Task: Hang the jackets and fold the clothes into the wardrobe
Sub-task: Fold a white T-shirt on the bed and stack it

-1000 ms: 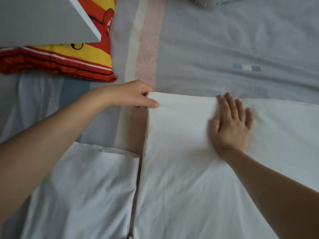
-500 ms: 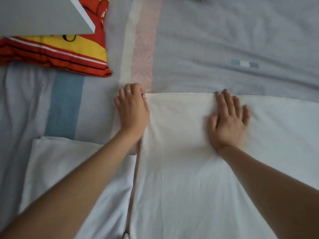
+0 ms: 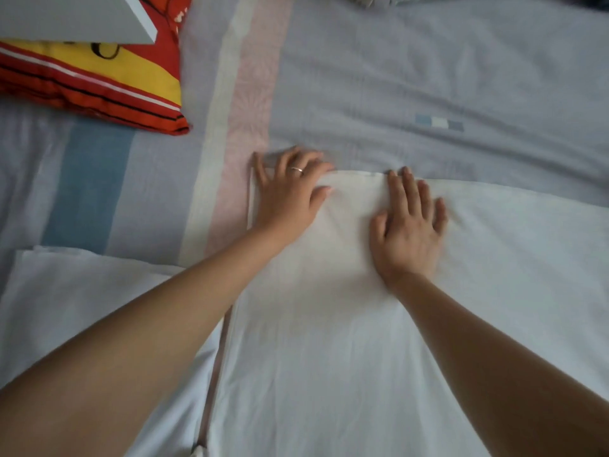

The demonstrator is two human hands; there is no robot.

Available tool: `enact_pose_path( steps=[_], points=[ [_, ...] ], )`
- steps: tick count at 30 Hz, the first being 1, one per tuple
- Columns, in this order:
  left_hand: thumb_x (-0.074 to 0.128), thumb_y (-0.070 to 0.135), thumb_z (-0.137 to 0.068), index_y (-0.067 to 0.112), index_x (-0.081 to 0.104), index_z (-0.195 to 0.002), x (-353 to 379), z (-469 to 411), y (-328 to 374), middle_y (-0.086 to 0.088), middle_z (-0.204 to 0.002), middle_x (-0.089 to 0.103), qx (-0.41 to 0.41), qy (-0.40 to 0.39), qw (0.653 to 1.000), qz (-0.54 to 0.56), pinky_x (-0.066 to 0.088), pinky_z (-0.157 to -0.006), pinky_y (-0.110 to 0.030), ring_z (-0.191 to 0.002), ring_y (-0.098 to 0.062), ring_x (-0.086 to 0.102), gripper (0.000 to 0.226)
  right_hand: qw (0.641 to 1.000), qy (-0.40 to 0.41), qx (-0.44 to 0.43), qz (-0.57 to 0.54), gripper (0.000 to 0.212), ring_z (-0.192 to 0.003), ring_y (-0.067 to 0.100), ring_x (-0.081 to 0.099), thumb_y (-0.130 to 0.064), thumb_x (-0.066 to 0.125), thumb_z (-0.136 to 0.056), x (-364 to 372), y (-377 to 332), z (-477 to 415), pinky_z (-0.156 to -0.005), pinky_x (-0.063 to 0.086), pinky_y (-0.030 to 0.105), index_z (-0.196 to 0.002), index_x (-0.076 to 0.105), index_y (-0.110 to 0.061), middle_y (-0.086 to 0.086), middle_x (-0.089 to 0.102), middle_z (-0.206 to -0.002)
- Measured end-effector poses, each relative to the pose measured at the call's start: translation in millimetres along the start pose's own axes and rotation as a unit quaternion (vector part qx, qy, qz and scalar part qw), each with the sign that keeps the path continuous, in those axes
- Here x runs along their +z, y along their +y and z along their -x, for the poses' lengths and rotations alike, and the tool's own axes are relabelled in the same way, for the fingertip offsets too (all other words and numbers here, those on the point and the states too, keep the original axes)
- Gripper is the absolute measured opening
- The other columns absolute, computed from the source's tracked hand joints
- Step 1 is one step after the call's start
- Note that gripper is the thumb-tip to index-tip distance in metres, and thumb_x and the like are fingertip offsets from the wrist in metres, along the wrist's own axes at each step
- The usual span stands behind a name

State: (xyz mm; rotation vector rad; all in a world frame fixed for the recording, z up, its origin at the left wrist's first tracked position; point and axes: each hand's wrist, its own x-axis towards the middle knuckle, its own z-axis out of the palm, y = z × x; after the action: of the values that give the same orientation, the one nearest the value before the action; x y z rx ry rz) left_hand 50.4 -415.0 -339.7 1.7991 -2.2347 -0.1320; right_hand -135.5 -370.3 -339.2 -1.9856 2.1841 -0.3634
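Both hands lie flat with fingers spread on a white cloth (image 3: 329, 357) laid out on the bed (image 3: 428, 77). The left hand (image 3: 290, 196), a ring (image 3: 297, 169) on one finger, covers the cloth's far-left corner near 12 o'clock, its fingertips reaching past the edge onto the sheet. The right hand (image 3: 408, 229) presses down just beside it at 1 o'clock, fingertips at the far edge. From the hands the cloth spreads toward 3 and 6 o'clock. A cushion (image 3: 99, 80) lies at 10 o'clock.
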Motion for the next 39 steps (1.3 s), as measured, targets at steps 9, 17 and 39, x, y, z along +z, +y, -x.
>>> enact_pose_path(
  steps=[9, 17, 39],
  points=[
    [0.066, 0.028, -0.076, 0.017, 0.061, -0.076, -17.9, -14.6, 3.7, 0.002, -0.085, 0.066, 0.043, 0.041, 0.987, 0.147, 0.042, -0.078, -0.042, -0.084, -0.025, 0.062, 0.012, 1.000, 0.002, -0.012, -0.017, 0.061, -0.145, 0.019, 0.020, -0.031, 0.037, -0.090, 1.1, 4.7, 5.0, -0.118, 0.008, 0.043, -0.150, 0.026, -0.026, -0.005, 0.023, -0.158],
    [0.052, 0.019, -0.090, 0.005, 0.055, -0.092, -18.0, -30.2, 6.8, -0.016, -0.090, 0.062, 0.044, -0.057, 0.993, 0.091, 0.041, -0.069, -0.043, -0.085, -0.034, 0.058, 0.014, 0.999, 0.015, -0.011, -0.046, 0.053, -0.139, 0.020, 0.029, -0.030, 0.043, -0.091, -5.7, 3.5, 1.5, -0.112, 0.014, 0.041, -0.144, 0.037, -0.024, -0.004, 0.035, -0.152],
    [0.055, 0.014, -0.078, 0.021, 0.060, -0.102, -17.6, 4.5, 84.7, -0.004, -0.122, 0.056, 0.003, 0.063, 0.998, -0.003, 0.027, -0.106, -0.054, -0.119, -0.026, 0.049, 0.025, 0.985, 0.038, -0.162, -0.041, 0.035, -0.123, 0.030, 0.048, -0.025, 0.050, -0.089, -35.1, 35.6, -16.8, -0.107, 0.025, 0.037, -0.121, 0.057, -0.012, 0.009, 0.056, -0.129]
  ],
)
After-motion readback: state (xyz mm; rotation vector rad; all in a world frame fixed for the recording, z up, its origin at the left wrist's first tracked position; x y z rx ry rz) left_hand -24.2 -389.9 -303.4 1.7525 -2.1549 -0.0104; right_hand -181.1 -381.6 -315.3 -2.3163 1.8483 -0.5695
